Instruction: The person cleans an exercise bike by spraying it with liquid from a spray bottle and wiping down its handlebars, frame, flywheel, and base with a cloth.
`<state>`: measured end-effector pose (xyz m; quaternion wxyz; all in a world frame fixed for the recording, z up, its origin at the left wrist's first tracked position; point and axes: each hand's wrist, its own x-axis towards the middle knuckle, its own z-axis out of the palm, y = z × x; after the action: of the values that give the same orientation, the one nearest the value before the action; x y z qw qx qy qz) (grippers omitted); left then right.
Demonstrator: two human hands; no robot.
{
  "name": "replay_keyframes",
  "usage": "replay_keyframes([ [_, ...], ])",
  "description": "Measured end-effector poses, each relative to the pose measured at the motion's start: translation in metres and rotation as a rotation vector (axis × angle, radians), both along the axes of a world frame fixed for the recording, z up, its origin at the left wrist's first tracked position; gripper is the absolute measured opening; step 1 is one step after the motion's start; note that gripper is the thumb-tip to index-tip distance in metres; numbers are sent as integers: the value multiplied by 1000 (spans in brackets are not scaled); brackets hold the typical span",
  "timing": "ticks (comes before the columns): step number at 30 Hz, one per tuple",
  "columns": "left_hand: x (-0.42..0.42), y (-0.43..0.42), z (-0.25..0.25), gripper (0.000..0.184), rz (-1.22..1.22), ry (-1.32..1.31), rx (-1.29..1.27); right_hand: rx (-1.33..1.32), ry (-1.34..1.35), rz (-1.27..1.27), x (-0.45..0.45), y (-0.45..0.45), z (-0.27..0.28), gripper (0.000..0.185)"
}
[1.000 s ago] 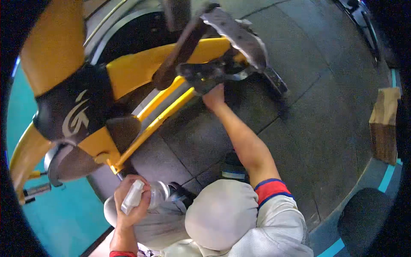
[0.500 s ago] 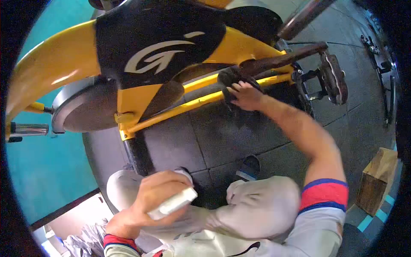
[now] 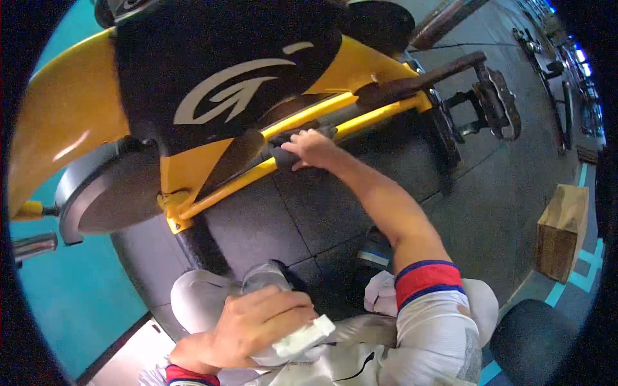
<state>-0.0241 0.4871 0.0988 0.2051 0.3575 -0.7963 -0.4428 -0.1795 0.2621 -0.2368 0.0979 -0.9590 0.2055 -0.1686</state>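
My left hand (image 3: 267, 325) is wrapped around a spray bottle (image 3: 264, 276) in front of my lap. Its clear body shows beyond my fingers, and the white head (image 3: 306, 336) sticks out on the near side. Stretched forward, my right hand (image 3: 314, 149) presses a dark cloth (image 3: 283, 156) around the lower yellow bar (image 3: 238, 183) of a stationary bike. The cloth is partly hidden by my fingers. Above the bar is the bike's black and yellow frame (image 3: 225, 71) with a pale logo.
A crank with a pedal (image 3: 499, 106) juts out at the right of the bike. The round flywheel cover (image 3: 116, 193) is at the left. A wooden block (image 3: 562, 231) stands on the dark tiled floor (image 3: 463, 206) at the right. A teal wall (image 3: 77, 289) lies left.
My right hand has slid left along the yellow bar with the cloth. My left hand, holding the spray bottle, has shifted slightly right and down. The view has also shifted a little.
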Motion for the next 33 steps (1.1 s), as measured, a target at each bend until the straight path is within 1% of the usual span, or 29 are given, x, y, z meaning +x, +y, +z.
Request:
replay_keyframes([
  [2,2,3,-1,43,14,-1,-24,110,-32,-72,-36,-19,5,31],
  [4,4,5,0,41,48,-4,-64,117,1,-321,-97,-37,21,33],
  [6,2,6,4,39,70,-42,-88,92,120,-689,-137,-42,38,39],
  [7,3,5,7,39,56,-68,-77,18,37,-864,-133,-42,29,42],
  [9,1,4,8,39,55,-78,-62,-133,-126,-1202,-119,-41,-15,49],
  [10,0,3,6,39,61,-62,-64,22,-295,-1342,-93,-39,-36,60],
  [11,-3,2,5,39,68,-48,-66,63,-630,-1393,-52,-24,-29,65],
  [12,-5,2,3,40,66,-44,-75,90,-656,-1334,-17,-7,-17,53],
  [13,-6,1,1,40,61,-43,-82,-84,-449,-1150,10,21,-4,55],
  [14,-6,-2,-2,40,51,-45,-89,184,-296,-842,27,35,11,56],
  [15,-7,-2,-2,40,55,-49,-82,325,-98,-479,35,47,21,55],
  [16,-8,-1,-1,40,63,-51,-74,92,-146,-211,36,59,15,55],
  [18,-8,0,2,40,80,-63,-69,-37,-15,-103,12,38,18,51],
  [19,-8,2,3,40,91,-71,-65,-87,-54,-149,-4,25,15,48],
  [20,-7,4,5,40,103,-78,-61,-47,-180,-203,-22,12,15,32],
  [21,-4,5,5,40,113,-87,-57,24,-302,-296,-43,-4,9,27],
  [22,-3,7,7,39,129,-94,-57,-82,-255,-502,-66,-13,13,26],
  [24,-2,12,10,39,145,-100,-54,-233,-318,-1028,-98,-38,2,29],
  [25,-3,12,11,38,138,-97,-51,-416,-114,-1252,-104,-52,-23,39],
  [27,-7,9,10,37,119,-88,-49,-160,29,-1357,-69,-52,-15,45],
  [29,-12,4,4,35,104,-76,-57,91,52,-1170,-28,-38,17,49],
  [30,-14,1,3,35,94,-75,-49,204,-1,-926,-11,-26,35,50],
  [32,-19,-1,2,35,85,-78,-32,-179,-181,-246,12,-13,17,44],
  [33,-20,-2,3,35,75,-80,-30,-136,-169,-234,5,-19,10,44],
])
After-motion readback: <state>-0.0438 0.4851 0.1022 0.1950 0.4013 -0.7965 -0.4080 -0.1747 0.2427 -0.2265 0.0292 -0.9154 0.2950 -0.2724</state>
